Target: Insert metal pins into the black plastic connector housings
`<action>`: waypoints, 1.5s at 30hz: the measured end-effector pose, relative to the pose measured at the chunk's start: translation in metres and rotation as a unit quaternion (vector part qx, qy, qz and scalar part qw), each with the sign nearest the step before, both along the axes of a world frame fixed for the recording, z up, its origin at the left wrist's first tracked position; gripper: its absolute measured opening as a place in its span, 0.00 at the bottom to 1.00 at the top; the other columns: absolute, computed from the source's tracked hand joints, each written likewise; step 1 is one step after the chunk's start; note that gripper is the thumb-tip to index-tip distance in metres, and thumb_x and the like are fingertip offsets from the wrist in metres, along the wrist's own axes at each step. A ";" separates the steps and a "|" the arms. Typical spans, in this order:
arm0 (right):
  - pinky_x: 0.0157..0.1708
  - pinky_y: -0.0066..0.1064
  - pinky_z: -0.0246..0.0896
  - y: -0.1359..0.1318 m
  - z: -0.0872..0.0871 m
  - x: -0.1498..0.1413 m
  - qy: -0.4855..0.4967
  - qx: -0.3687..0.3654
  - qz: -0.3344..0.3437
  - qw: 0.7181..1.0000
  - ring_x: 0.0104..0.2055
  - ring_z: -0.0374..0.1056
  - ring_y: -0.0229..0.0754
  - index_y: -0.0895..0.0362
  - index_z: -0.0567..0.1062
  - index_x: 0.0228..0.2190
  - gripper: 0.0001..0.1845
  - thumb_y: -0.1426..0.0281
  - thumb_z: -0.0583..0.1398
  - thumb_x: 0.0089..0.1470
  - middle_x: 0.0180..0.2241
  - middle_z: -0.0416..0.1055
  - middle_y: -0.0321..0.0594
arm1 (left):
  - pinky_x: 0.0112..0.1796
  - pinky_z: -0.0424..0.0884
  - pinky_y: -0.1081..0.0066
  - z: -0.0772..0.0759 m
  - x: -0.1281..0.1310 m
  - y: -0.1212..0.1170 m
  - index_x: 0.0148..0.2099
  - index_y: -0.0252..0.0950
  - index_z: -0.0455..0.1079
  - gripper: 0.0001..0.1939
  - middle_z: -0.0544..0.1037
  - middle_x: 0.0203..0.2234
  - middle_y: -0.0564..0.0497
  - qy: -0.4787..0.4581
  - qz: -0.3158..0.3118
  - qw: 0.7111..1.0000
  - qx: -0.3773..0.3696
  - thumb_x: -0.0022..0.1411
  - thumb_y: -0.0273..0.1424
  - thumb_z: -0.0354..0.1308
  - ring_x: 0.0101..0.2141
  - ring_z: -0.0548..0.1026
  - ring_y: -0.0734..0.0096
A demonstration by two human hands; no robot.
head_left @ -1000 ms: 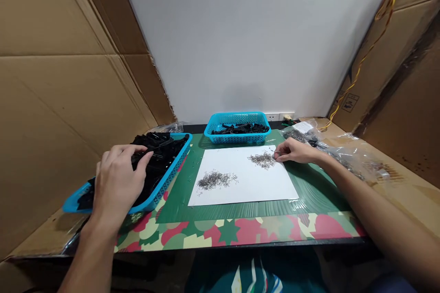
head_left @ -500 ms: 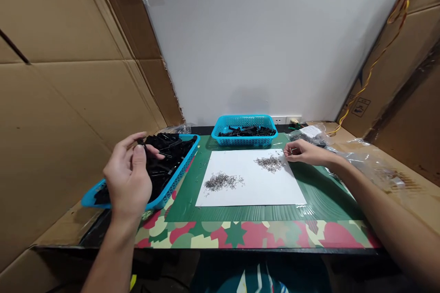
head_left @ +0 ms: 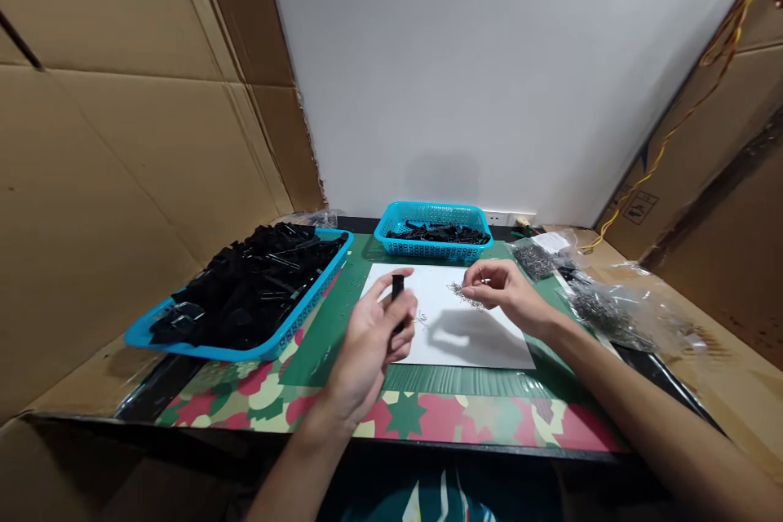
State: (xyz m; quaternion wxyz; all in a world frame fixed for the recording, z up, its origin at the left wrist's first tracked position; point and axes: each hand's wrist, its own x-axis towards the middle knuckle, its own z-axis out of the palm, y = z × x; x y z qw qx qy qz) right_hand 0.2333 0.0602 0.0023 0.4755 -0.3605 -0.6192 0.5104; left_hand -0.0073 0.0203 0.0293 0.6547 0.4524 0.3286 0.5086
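Note:
My left hand is raised over the near left part of a white paper sheet and pinches a small black plastic part upright between thumb and fingers. My right hand hovers over the sheet's far right side with fingertips pinched on a thin metal wire piece, just above a small heap of wire pieces. Another scatter of wire pieces lies mostly hidden behind my left hand. A large blue tray heaped with black parts sits at the left.
A smaller blue basket with black parts stands at the back centre. Clear plastic bags of metal pieces lie at the right. Cardboard walls close in both sides. A green mat and camouflage cloth cover the table.
My left hand left the large blue tray carrying a black part and moved right to the paper. My right hand lifted from the wire heap and drew in toward the left hand.

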 end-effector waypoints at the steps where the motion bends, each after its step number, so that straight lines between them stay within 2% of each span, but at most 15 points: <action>1: 0.24 0.29 0.46 -0.003 -0.001 -0.007 0.023 -0.002 0.004 1.000 0.25 0.53 0.34 0.57 0.78 0.29 0.15 0.60 0.74 0.51 0.24 0.64 0.32 | 0.17 0.48 0.83 -0.003 0.005 0.000 0.57 0.39 0.69 0.25 0.67 0.28 0.58 0.009 -0.007 1.000 -0.006 0.63 0.40 0.71 0.19 0.53 0.87; 3: 0.23 0.29 0.43 -0.008 -0.003 -0.018 0.066 -0.010 0.012 0.998 0.24 0.50 0.33 0.57 0.79 0.28 0.14 0.61 0.74 0.49 0.22 0.61 0.29 | 0.17 0.47 0.83 -0.008 0.013 -0.002 0.53 0.36 0.71 0.22 0.66 0.26 0.58 0.018 -0.022 0.999 -0.019 0.63 0.41 0.70 0.19 0.52 0.86; 6: 0.23 0.29 0.41 -0.014 -0.004 -0.028 0.106 -0.025 0.026 0.994 0.23 0.48 0.32 0.57 0.79 0.27 0.15 0.62 0.75 0.47 0.22 0.61 0.30 | 0.18 0.46 0.82 -0.012 0.018 -0.005 0.45 0.35 0.71 0.18 0.59 0.22 0.61 0.023 -0.061 0.997 -0.041 0.63 0.43 0.69 0.19 0.51 0.85; 9: 0.23 0.30 0.40 -0.016 -0.005 -0.032 0.102 -0.026 0.040 0.994 0.23 0.48 0.33 0.57 0.80 0.26 0.14 0.62 0.76 0.47 0.21 0.61 0.30 | 0.18 0.43 0.82 -0.013 0.021 -0.008 0.44 0.36 0.70 0.19 0.56 0.21 0.63 0.025 -0.085 0.995 -0.051 0.61 0.42 0.71 0.19 0.49 0.84; 15: 0.26 0.31 0.45 -0.018 -0.003 -0.030 0.066 0.010 0.062 0.996 0.27 0.52 0.36 0.56 0.82 0.28 0.12 0.62 0.75 0.50 0.24 0.64 0.33 | 0.19 0.44 0.81 -0.015 0.022 -0.011 0.42 0.37 0.68 0.21 0.55 0.21 0.63 0.027 -0.068 0.996 -0.058 0.58 0.43 0.73 0.19 0.48 0.84; 22: 0.26 0.31 0.45 -0.024 0.006 -0.032 0.011 0.042 0.025 0.999 0.27 0.51 0.37 0.56 0.82 0.30 0.16 0.59 0.77 0.47 0.24 0.61 0.32 | 0.19 0.45 0.80 -0.019 0.021 -0.008 0.38 0.36 0.69 0.20 0.55 0.20 0.62 0.049 -0.029 0.998 -0.023 0.57 0.44 0.73 0.18 0.51 0.84; 30: 0.25 0.31 0.47 -0.025 0.005 -0.032 -0.012 0.062 0.021 0.998 0.26 0.51 0.36 0.54 0.82 0.37 0.16 0.58 0.74 0.51 0.24 0.62 0.32 | 0.19 0.46 0.79 -0.020 0.021 -0.007 0.40 0.37 0.67 0.23 0.57 0.21 0.63 0.052 -0.030 0.998 -0.027 0.57 0.46 0.72 0.18 0.51 0.85; 35: 0.26 0.32 0.53 -0.027 0.009 -0.032 -0.020 0.115 0.010 0.993 0.27 0.61 0.38 0.56 0.85 0.32 0.14 0.58 0.72 0.55 0.27 0.73 0.39 | 0.20 0.46 0.79 -0.019 0.020 -0.008 0.40 0.37 0.67 0.21 0.57 0.20 0.63 0.048 -0.046 0.997 -0.033 0.59 0.46 0.71 0.18 0.51 0.84; 39: 0.25 0.32 0.53 -0.029 0.011 -0.031 -0.038 0.158 -0.025 0.986 0.26 0.62 0.38 0.56 0.86 0.32 0.11 0.61 0.71 0.57 0.26 0.73 0.39 | 0.20 0.46 0.79 -0.018 0.018 -0.009 0.41 0.37 0.67 0.17 0.62 0.22 0.61 0.045 -0.061 0.997 -0.034 0.64 0.45 0.66 0.18 0.53 0.84; 45: 0.23 0.30 0.55 -0.033 0.011 -0.032 -0.043 0.188 -0.075 0.978 0.25 0.61 0.37 0.56 0.84 0.29 0.08 0.65 0.71 0.56 0.23 0.72 0.38 | 0.20 0.42 0.78 -0.015 0.014 -0.013 0.53 0.43 0.63 0.15 0.67 0.23 0.60 0.033 -0.067 0.996 -0.039 0.69 0.41 0.58 0.16 0.52 0.83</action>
